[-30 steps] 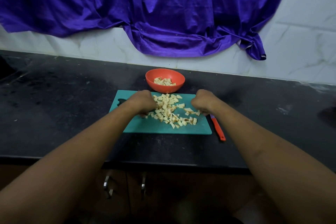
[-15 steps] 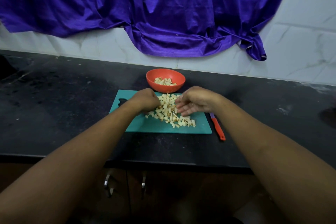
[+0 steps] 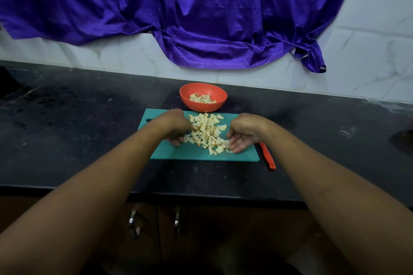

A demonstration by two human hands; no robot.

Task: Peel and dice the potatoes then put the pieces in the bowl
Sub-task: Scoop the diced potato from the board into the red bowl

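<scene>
Black counter [image 3: 78, 129], left hand [image 3: 175, 126], right hand [image 3: 243, 134] flanking potato dice [image 3: 206, 131], bowl [image 3: 201, 107] behind

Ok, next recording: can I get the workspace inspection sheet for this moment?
Surface: black stone countertop, dusty smears.
Job's things: teal plastic cutting board bearing a pile of diced potato pieces; round orange bowl behind it, few pieces inside; orange-handled utensil right of the board.
Clutter: nothing seen.
Grippers: left hand and right hand flank the pile; right palm shows, fingers relaxed.
Cables: nothing seen.
Surroundings: purple cloth over white marble wall; cabinet handles below.
</scene>
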